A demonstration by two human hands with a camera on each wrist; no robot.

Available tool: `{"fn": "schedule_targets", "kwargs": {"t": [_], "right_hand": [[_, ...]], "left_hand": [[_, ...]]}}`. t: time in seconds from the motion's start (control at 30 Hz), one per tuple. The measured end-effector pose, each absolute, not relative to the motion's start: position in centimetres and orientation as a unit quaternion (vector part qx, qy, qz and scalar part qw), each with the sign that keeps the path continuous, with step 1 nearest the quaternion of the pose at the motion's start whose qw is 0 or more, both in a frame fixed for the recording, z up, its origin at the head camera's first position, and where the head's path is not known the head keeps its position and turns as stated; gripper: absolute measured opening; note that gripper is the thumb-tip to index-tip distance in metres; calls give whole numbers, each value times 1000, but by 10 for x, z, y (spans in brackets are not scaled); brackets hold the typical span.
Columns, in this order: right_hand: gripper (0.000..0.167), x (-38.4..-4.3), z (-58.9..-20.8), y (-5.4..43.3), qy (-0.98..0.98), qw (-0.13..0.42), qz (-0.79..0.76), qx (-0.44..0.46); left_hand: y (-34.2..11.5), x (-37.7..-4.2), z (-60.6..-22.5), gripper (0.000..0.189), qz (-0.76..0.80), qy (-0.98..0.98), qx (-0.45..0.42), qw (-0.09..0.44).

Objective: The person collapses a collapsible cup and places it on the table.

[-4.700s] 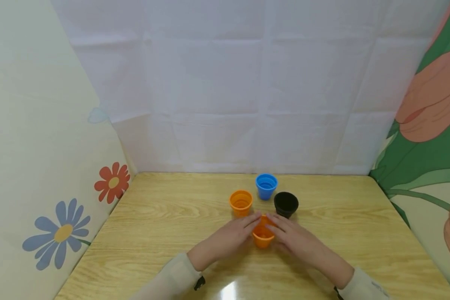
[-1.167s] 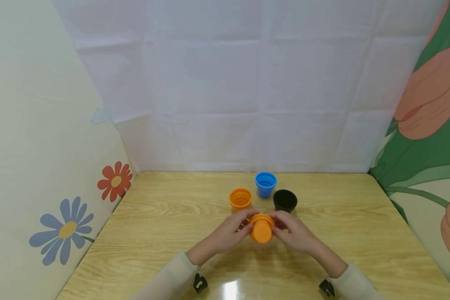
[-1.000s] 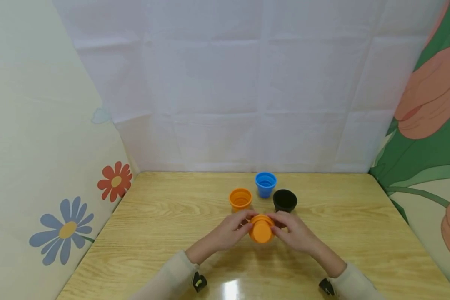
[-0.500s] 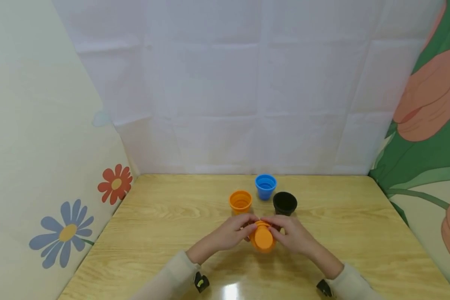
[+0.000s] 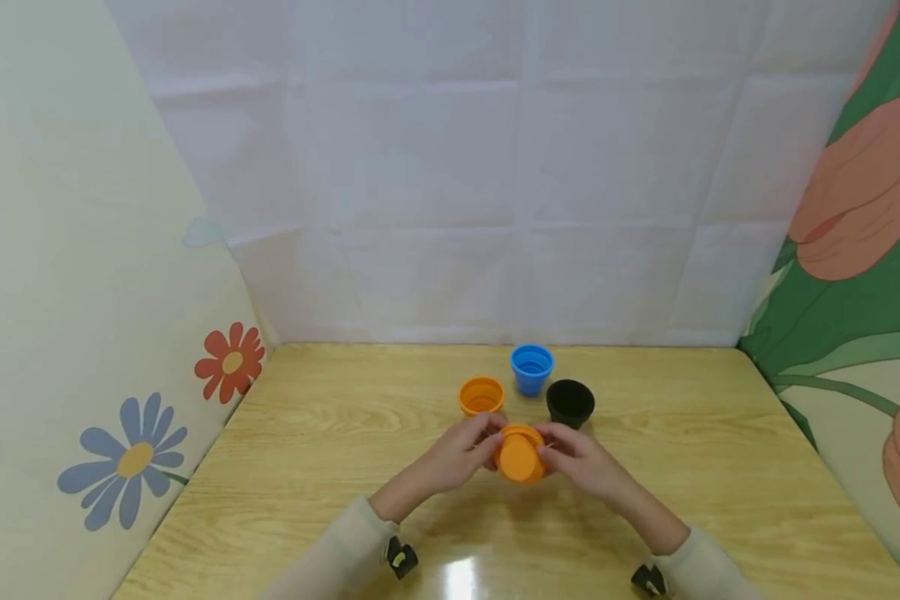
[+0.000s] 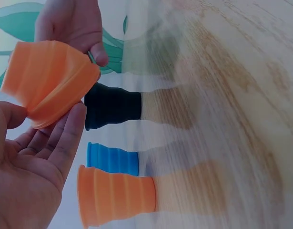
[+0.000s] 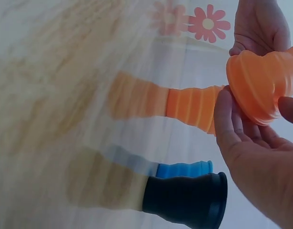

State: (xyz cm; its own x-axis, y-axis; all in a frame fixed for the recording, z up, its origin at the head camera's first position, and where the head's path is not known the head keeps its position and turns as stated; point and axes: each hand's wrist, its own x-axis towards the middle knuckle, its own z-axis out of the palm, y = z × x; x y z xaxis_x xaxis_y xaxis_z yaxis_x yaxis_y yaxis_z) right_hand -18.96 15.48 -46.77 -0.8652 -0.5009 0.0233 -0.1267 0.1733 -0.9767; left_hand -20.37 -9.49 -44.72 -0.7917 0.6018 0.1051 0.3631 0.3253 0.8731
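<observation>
Between my hands is an orange collapsible cup (image 5: 521, 458), lifted off the table and tipped so its base faces me. My left hand (image 5: 457, 454) pinches its left side with thumb and fingers. On the other side my right hand (image 5: 585, 462) holds it likewise, thumb on the wall and fingers at the rim. In the left wrist view the held cup's wall (image 6: 51, 76) looks creased and partly folded in. Just beyond the hands stand a second orange cup (image 5: 482, 396), a blue cup (image 5: 531, 371) and a black cup (image 5: 570, 402), all upright with mouths up.
The wood-grain table (image 5: 330, 417) ends at a white cloth backdrop (image 5: 420, 208). Flower-printed panels flank it left (image 5: 120, 292) and right (image 5: 855, 250). Glossy reflections of the standing cups show on the tabletop in both wrist views.
Several seconds ago both hands lay around the orange cup with its inside showing; now it is turned base toward me. Over the last half second the hands have raised it slightly.
</observation>
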Motion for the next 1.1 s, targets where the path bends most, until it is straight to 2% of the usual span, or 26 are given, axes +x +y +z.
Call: {"fn": "schedule_targets", "kwargs": {"t": [0.13, 0.27, 0.47, 0.63, 0.73, 0.9, 1.1], "right_hand": [[48, -189, -469, 157, 720, 189, -632, -215], [49, -189, -469, 157, 715, 191, -636, -220], [45, -188, -466, 157, 755, 147, -594, -237], [41, -189, -463, 156, 793, 88, -531, -285], [40, -189, -463, 156, 798, 74, -517, -301], [41, -189, -463, 154, 793, 89, -534, -281], [44, -187, -464, 154, 757, 122, -600, -230]], "left_hand": [[-95, -204, -449, 23, 511, 799, 297, 114], [-96, -204, -451, 22, 517, 797, 291, 116], [-97, -204, -451, 24, 530, 788, 283, 132], [-96, -206, -452, 22, 529, 792, 278, 127], [-97, -205, -452, 20, 523, 796, 277, 127], [-99, -204, -453, 22, 517, 798, 283, 125], [-103, -204, -454, 23, 531, 789, 293, 94]]}}
